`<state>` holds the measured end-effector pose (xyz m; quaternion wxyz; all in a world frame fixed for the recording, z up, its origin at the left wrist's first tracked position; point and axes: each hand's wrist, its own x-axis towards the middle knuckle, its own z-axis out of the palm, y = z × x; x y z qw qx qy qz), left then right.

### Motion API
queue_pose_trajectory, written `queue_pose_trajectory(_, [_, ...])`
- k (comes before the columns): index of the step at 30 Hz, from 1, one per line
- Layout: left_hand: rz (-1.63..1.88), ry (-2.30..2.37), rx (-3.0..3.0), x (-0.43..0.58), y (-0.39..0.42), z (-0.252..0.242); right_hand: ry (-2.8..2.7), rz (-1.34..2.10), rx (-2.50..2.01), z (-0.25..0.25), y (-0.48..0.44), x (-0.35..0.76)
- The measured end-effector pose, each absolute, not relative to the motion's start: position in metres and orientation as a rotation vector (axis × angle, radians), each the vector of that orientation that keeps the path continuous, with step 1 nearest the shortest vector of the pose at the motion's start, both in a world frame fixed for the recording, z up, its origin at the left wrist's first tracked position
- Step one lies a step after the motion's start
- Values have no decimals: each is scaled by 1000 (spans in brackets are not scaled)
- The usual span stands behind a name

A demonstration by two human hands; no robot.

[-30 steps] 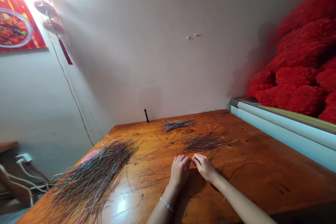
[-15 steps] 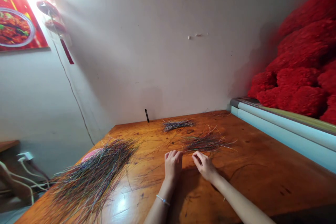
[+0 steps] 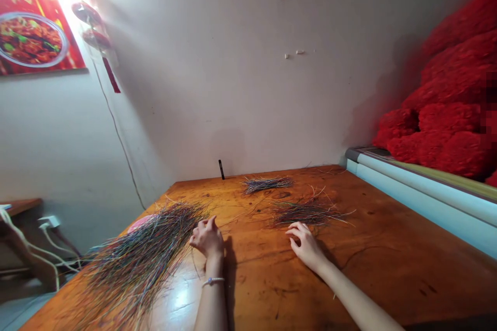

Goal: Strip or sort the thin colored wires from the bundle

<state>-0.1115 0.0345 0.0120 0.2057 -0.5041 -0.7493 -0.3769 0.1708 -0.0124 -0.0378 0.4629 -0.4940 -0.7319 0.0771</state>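
Observation:
My left hand [image 3: 208, 238], with a beaded bracelet on its wrist, is at the right edge of a large pile of thin multicoloured wires [image 3: 143, 256]. Its fingers are loosely bent and the thumb stands apart; nothing shows in it. My right hand [image 3: 305, 244] rests low over the table, just in front of a smaller heap of dark and reddish wires [image 3: 306, 213]. A gap shows between its thumb and curved fingers, and I see nothing held there. Farther back lies a small, neater bundle of wires [image 3: 267, 184].
The wooden table [image 3: 256, 279] meets the wall at the back, where a black marker [image 3: 221, 169] stands upright. Something pink [image 3: 143, 223] sticks out from under the large pile. Pale blue rolls [image 3: 419, 181] run along the right edge, below bunched red material [image 3: 446, 124].
My left hand has moved left, from beside the right hand to the large wire pile. The right hand stays nearly in place, its fingers slightly more apart. The view has shifted a little.

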Motion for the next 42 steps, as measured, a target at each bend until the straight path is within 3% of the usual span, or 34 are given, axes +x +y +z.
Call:
queue_pose_trajectory(7, [-1292, -2226, -1327, -136, 36, -3, -1878, 202, -1277, -41, -14, 173])
queue_pose_trajectory(22, [-1295, -2263, -1348, -125, 34, 16, -1775, 199, -1294, -46, -7, 179])
queue_pose_trajectory(29, [-1446, -2104, -1567, -104, 35, 25, -1702, 273, -1294, -46, -7, 178])
queue_pose_trajectory(32, [-1507, -1766, -2025, -72, 34, 17, -1718, 301, -1293, -43, -8, 176])
queue_pose_trajectory(35, [-1358, -1425, -2524, -39, 29, 4, -1817, 316, -1223, -39, -12, 174])
queue_pose_trajectory(42, [-906, -1336, -2705, 0, 13, -16, -2018, 300, -1200, -32, -19, 173])
